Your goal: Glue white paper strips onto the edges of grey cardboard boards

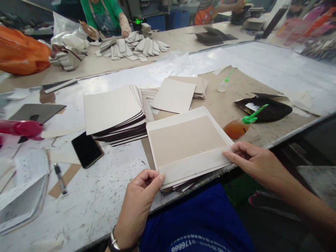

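Note:
A white sheet with a tan board glued in its middle (pixel 187 141) lies on top of a small pile at the table's near edge. My left hand (pixel 140 199) pinches its near left corner between thumb and fingers. My right hand (pixel 253 161) pinches the near right corner, thumb on top. The sheet's near flap is folded up over the board's edge. A tall fanned stack of grey boards with dark edges (pixel 115 113) stands just to the left, beyond the sheet.
A black phone (pixel 86 149) and a marker pen (pixel 60 178) lie at left. An orange glue bottle with green nozzle (pixel 238 126) and a black cloth (pixel 265 108) lie at right. More boards (pixel 174 94) sit behind. A person in green (pixel 105 17) works across the table.

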Demonstrator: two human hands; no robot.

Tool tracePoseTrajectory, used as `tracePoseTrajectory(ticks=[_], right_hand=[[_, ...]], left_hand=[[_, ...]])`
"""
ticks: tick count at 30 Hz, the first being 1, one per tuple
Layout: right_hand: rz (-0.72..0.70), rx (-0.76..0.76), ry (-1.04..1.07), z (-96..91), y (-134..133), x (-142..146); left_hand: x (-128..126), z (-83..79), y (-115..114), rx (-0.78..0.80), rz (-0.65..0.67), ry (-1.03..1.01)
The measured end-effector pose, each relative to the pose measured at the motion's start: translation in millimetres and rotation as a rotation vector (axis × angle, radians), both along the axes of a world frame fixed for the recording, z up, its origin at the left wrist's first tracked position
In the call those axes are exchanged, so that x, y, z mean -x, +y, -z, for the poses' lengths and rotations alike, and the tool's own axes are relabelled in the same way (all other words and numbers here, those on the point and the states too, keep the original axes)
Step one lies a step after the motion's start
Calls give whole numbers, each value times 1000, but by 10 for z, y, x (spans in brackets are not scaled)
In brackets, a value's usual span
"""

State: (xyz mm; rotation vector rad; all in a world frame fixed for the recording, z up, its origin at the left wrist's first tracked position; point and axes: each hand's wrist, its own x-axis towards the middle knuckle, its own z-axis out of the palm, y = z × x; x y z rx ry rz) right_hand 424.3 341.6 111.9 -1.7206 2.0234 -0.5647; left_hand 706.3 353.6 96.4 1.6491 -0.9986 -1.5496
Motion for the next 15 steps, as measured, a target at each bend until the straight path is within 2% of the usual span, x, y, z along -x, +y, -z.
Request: tracePoseTrajectory(ticks=[8, 15], right_hand=[[-7, -51, -7, 11, -51, 18], [-58, -93, -15, -139, -95, 19]], left_hand=[[-23, 27, -25, -30, 5, 76], [-1, 37, -5, -28, -41, -183]])
